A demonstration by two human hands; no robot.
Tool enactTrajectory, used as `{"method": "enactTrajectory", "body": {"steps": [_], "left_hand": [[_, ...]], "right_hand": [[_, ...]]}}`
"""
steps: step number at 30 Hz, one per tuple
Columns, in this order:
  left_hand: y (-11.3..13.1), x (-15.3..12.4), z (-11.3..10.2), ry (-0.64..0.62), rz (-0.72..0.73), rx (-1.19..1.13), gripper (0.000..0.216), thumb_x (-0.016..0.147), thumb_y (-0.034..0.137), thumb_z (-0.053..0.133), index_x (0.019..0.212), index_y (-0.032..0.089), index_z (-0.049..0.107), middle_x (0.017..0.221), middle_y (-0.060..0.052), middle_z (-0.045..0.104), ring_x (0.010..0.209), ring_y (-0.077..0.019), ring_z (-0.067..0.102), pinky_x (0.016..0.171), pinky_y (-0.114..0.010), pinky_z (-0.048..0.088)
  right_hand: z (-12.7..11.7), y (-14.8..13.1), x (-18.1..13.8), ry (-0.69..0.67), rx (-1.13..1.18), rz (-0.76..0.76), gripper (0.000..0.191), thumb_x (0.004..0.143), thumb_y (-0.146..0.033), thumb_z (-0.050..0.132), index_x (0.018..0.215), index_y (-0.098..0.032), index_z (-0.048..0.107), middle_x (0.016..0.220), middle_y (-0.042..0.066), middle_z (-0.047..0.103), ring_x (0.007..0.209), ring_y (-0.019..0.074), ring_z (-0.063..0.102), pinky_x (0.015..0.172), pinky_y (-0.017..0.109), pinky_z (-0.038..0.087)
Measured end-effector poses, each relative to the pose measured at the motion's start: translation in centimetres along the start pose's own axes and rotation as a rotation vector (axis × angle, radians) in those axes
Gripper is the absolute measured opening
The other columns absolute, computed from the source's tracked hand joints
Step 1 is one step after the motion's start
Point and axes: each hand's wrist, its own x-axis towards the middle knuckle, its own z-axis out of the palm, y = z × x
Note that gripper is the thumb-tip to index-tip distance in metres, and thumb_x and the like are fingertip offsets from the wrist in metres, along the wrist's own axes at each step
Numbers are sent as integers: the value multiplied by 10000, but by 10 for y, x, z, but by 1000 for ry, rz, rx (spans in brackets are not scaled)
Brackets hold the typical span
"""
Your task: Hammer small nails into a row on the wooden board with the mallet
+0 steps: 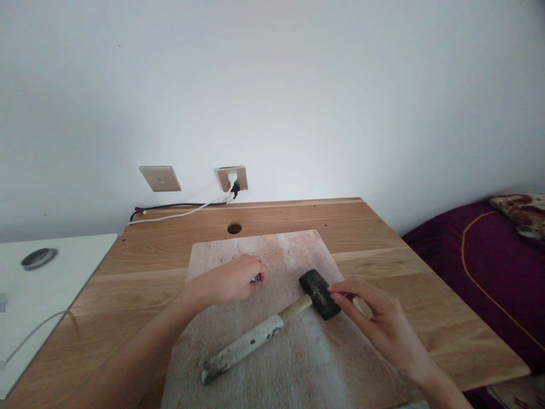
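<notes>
My left hand (242,278) is curled closed above the plywood board (255,363), with small shiny metal pieces (256,279) showing between its fingers. They look like nails or screws, but most of them are hidden. A mallet (320,293) with a black head and a worn, white-painted handle lies on the board, its handle pointing to the near left. Beside the right end of the mallet head is my right hand (374,318), thumb and forefinger pinched together. Whatever lies between those fingertips is too small to make out.
A row of small marks (264,255) runs along the board's far part. The board rests on a wooden table (378,272) with a cable hole (234,228). Cables (183,213) lead to a wall socket (232,178). A white table (80,261) stands left, purple bedding (443,238) right.
</notes>
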Motion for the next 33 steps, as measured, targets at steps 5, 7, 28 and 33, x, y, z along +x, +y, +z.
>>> {"method": "enactTrajectory", "body": {"steps": [5,7,28,33], "left_hand": [[-2,0,2,6,15,-5,276,737,-28,588,815,217,687,913,-39,710,893,-234,652,865,-353,460],[-1,0,1,7,15,-3,267,742,-22,587,809,219,682,911,-38,708,897,-233,648,869,-353,461],[6,1,-3,-48,-7,57,224,774,-2,596,837,202,665,936,-46,697,900,-227,660,874,-347,473],[9,1,-2,-47,-1,69,222,790,6,596,857,207,665,945,-39,696,921,-225,657,894,-353,479]], "right_hand": [[1,1,-1,-6,9,9,174,977,-382,651,943,-270,780,825,20,778,693,191,735,653,269,611],[1,2,-2,0,16,2,155,973,-369,659,949,-274,779,829,17,778,692,188,732,655,265,607],[2,2,-3,-13,37,-3,120,981,-325,663,959,-270,767,824,-7,761,696,157,714,669,227,581],[3,2,-4,-14,42,-17,98,979,-320,673,965,-285,764,817,-31,757,695,135,709,672,197,570]]}}
